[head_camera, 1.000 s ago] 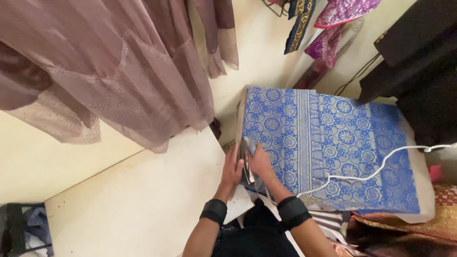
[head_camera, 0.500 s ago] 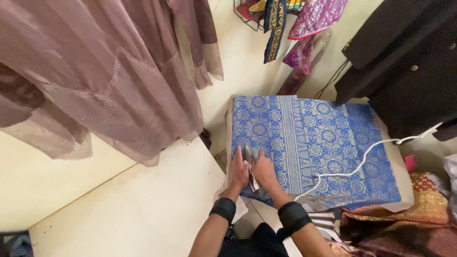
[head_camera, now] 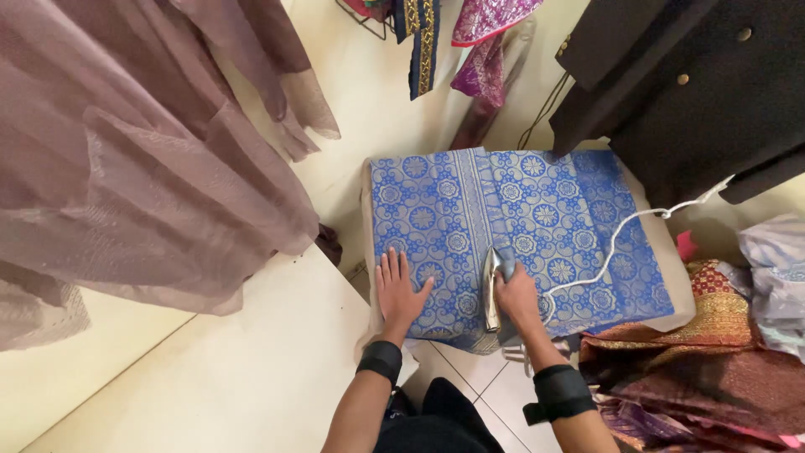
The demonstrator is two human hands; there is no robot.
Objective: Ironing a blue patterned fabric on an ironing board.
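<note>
A blue cloth with a gold flower pattern (head_camera: 545, 210) lies spread over a padded board (head_camera: 671, 252). My left hand (head_camera: 399, 290) rests flat on the cloth's near left corner, fingers apart. My right hand (head_camera: 518, 295) grips the handle of a grey iron (head_camera: 495, 285), which stands on the cloth near its front edge. The iron's white cord (head_camera: 620, 235) runs across the cloth to the right and back. Both wrists wear black bands.
A sheer mauve garment (head_camera: 142, 151) hangs at the left over a cream surface (head_camera: 226, 377). A black jacket (head_camera: 696, 92) hangs at the upper right. Colourful cloths (head_camera: 470, 50) hang at the back. Piled patterned fabrics (head_camera: 713, 369) lie at the right.
My hands have come apart: the left one slid left and flattened on the cloth, while the right one moved the iron to the right. The view has tilted and shifted.
</note>
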